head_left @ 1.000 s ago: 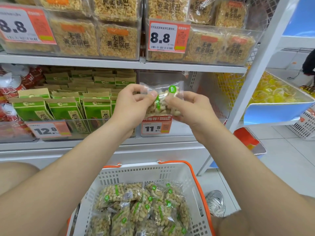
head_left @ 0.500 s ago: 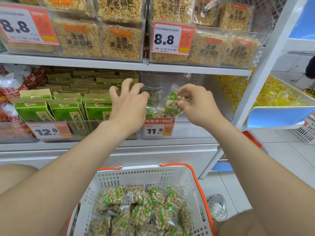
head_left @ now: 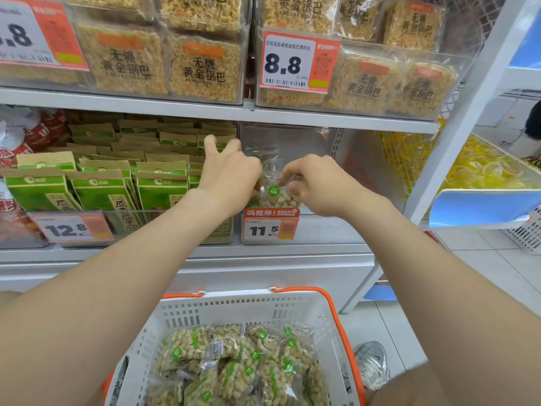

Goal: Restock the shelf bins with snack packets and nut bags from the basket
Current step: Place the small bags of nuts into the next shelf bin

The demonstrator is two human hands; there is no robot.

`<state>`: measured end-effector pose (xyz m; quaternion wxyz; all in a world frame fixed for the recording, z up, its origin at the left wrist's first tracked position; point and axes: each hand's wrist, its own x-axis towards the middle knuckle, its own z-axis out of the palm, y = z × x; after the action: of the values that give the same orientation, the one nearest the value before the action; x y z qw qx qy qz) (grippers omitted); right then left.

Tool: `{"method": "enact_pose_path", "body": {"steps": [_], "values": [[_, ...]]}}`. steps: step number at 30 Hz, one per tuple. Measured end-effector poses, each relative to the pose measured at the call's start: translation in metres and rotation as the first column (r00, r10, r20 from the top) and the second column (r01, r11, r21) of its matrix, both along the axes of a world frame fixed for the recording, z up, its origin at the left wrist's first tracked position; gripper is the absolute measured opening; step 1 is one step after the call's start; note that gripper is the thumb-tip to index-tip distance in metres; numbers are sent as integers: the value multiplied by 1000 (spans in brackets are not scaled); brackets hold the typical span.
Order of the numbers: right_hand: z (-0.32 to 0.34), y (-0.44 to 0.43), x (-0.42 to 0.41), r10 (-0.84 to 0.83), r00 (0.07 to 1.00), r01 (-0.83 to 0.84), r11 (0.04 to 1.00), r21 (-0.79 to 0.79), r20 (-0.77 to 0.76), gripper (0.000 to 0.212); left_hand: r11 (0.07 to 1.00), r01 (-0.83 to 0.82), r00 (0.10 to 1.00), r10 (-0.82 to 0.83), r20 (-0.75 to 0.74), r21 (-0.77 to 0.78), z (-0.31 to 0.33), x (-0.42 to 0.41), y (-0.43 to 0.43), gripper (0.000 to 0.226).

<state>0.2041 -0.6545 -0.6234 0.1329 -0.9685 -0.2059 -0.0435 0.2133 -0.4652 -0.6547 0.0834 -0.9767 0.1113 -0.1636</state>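
Far L, the green packets [head_left: 102, 194] fill their own bin, not my concern rn. My left hand [head_left: 231, 177] is raised w/ index + middle fingers [head_left: 211, 143] straight, pointing to 12. Thumb and the rest are hidden behind the back of the hand, so I can't tell if it has any hold on the bag.

At 6 from it, down low, sits the basket [head_left: 205, 306] w/ plenty more nut bags [head_left: 234, 367] piled in.

Next over, the nut bag [head_left: 276, 197] stands inside the clear bin [head_left: 295, 136], just behind the 11.5 price tag [head_left: 270, 228]. Its long axis runs 12–6: clear top up, nuts sunk to the bottom. It lies at 3 from the L hand and at 9 from the R.

My right hand [head_left: 319, 186] has the sure hold, fingers curled in and pinching the bag's upper R edge.

Imo the step is seating this bag at the bin's front-L corner. The next move prob needs the R to let go w/o tipping it fwd, then both hands drop to 6 for another. Basket's well stocked, so lots left, I'd guess.
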Motion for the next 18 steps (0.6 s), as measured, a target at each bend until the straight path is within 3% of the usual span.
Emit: {"method": "enact_pose_path", "body": {"steps": [6,10,13,15,18], "values": [[-7,17,13,97,991,-104,991,-86,-88,21,997,-19,999,21,28,-76,0,6,-3,9],[-10,21,22,99,983,-115,988,-99,-153,18,986,-15,1000,11,-25,-165,4,8,1,11],[-4,19,22,79,956,-116,986,-116,-283,16,968,-9,995,-17,-98,-250,8,9,4,13],[-3,23,22,49,929,-97,989,-113,-368,25,963,-2,993,-30,-112,-268,8,10,6,13],[-9,29,21,30,933,-66,994,-89,-358,36,962,6,995,-34,-98,-273,7,9,5,12]]}}
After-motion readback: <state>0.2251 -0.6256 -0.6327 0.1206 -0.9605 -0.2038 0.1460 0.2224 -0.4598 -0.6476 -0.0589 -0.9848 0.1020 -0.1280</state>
